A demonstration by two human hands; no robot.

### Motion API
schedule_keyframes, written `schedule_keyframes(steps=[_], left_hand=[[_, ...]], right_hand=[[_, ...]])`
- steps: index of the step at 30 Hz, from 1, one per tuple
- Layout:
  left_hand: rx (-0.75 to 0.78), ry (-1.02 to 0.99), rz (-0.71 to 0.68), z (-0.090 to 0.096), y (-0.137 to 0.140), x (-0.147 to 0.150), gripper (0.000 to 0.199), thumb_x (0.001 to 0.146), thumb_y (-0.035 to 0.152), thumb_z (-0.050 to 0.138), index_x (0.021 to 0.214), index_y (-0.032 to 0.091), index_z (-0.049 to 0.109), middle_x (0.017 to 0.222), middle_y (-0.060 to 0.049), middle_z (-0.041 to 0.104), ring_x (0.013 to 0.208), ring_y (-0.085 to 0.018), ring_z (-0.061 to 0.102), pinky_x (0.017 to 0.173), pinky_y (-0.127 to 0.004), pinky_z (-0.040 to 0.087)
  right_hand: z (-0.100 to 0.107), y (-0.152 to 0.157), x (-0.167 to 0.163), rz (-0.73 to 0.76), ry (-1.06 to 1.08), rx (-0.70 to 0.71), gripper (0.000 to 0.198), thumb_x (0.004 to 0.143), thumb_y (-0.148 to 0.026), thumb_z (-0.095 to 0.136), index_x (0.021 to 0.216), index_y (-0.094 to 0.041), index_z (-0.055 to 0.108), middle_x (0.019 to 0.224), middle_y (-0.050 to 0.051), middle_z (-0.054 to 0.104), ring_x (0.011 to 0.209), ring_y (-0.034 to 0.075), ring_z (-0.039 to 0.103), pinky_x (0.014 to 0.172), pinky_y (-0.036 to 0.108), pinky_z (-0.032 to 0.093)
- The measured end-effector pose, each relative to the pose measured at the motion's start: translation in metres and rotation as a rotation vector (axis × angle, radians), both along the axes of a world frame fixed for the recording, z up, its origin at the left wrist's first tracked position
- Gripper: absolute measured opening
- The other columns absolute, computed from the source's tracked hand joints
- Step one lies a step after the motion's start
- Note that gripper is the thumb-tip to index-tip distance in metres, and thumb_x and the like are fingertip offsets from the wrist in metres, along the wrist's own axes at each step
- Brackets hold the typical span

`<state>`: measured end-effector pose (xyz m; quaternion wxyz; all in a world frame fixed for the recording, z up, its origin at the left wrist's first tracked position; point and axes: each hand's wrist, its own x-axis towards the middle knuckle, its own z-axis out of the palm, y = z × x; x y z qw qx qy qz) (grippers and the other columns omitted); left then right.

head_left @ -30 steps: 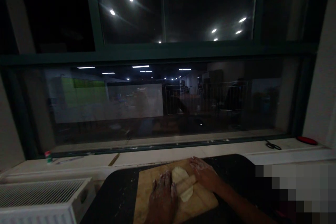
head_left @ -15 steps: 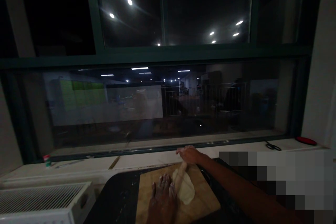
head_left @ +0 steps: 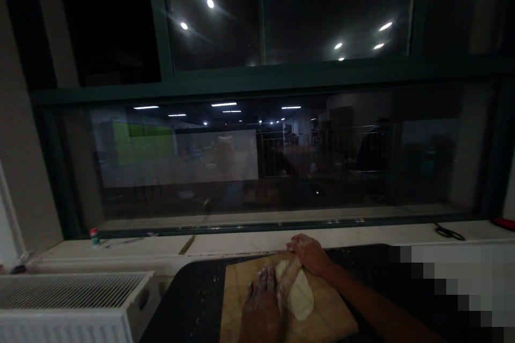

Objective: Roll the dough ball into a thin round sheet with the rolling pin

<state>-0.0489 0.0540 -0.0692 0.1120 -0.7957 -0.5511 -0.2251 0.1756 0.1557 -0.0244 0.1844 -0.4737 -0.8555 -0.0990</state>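
Observation:
A pale wooden rolling pin (head_left: 288, 281) lies slantwise across a flat oval of dough (head_left: 301, 297) on a wooden board (head_left: 330, 308). My right hand (head_left: 310, 253) is closed over the pin's far end, near the board's back edge. Beside the pin's near end, my left hand (head_left: 262, 295) lies with its fingers stretched out flat, its thumb side against the pin. Whether part of the pin runs under the left palm is hidden. White flour marks the fingers of both hands.
The board rests on a dark tabletop (head_left: 193, 292) with flour specks. Behind it, a white windowsill (head_left: 237, 244) holds scissors (head_left: 448, 232), a small red-capped container (head_left: 94, 237) and a thin yellowish strip (head_left: 187, 245). A white radiator (head_left: 80, 300) stands at the left.
The whole view has shifted, so the scene sits further right. Against the board, my right hand and the pin's far end have come slightly nearer. My left hand stays flat beside the pin.

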Motion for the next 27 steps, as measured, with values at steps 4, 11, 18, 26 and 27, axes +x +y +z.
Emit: schedule_keyframes(steps=[4,11,18,26,27], left_hand=[[0.172,0.027,-0.045,-0.019,0.002,0.003,0.046,0.099,0.025,0.037,0.141,0.016,0.052,0.139,-0.011,0.059,0.125,-0.023,0.059,0.102,-0.035,0.052],[0.366,0.004,-0.086,-0.015,-0.017,0.008,0.05,0.092,0.022,0.045,0.14,0.015,0.052,0.143,-0.01,0.056,0.128,-0.026,0.056,0.102,-0.038,0.053],[0.438,0.041,-0.172,-0.02,-0.02,0.008,0.053,0.094,0.03,0.047,0.146,0.016,0.045,0.146,-0.01,0.053,0.132,-0.025,0.053,0.104,-0.037,0.051],[-0.007,0.064,-0.058,0.023,-0.007,0.013,0.045,0.098,0.02,0.035,0.137,0.015,0.055,0.142,-0.015,0.056,0.133,-0.029,0.051,0.109,-0.052,0.044],[-0.037,0.091,-0.049,0.027,-0.005,0.012,0.045,0.097,0.019,0.035,0.136,0.018,0.056,0.144,-0.014,0.054,0.134,-0.031,0.049,0.109,-0.057,0.041]], right_hand=[[-0.002,-0.022,0.007,-0.013,0.075,0.006,0.038,0.098,-0.018,0.038,0.126,-0.014,0.065,0.127,0.011,0.067,0.131,0.024,0.051,0.108,0.04,0.043],[-0.006,-0.073,0.023,-0.166,0.231,0.013,0.045,0.103,-0.03,0.028,0.12,-0.02,0.068,0.124,0.009,0.069,0.122,0.024,0.059,0.108,0.041,0.044],[-0.004,-0.086,0.033,-0.181,0.046,-0.022,0.049,0.101,-0.026,0.024,0.126,-0.016,0.065,0.131,0.012,0.065,0.124,0.025,0.058,0.108,0.041,0.044],[0.013,-0.024,0.015,-0.093,-0.147,-0.148,0.043,0.095,-0.02,0.038,0.129,-0.02,0.064,0.135,0.011,0.062,0.121,0.026,0.061,0.104,0.042,0.046],[0.013,-0.019,0.013,-0.097,-0.139,-0.152,0.042,0.095,-0.021,0.038,0.127,-0.02,0.065,0.131,0.011,0.065,0.118,0.027,0.063,0.102,0.043,0.048]])
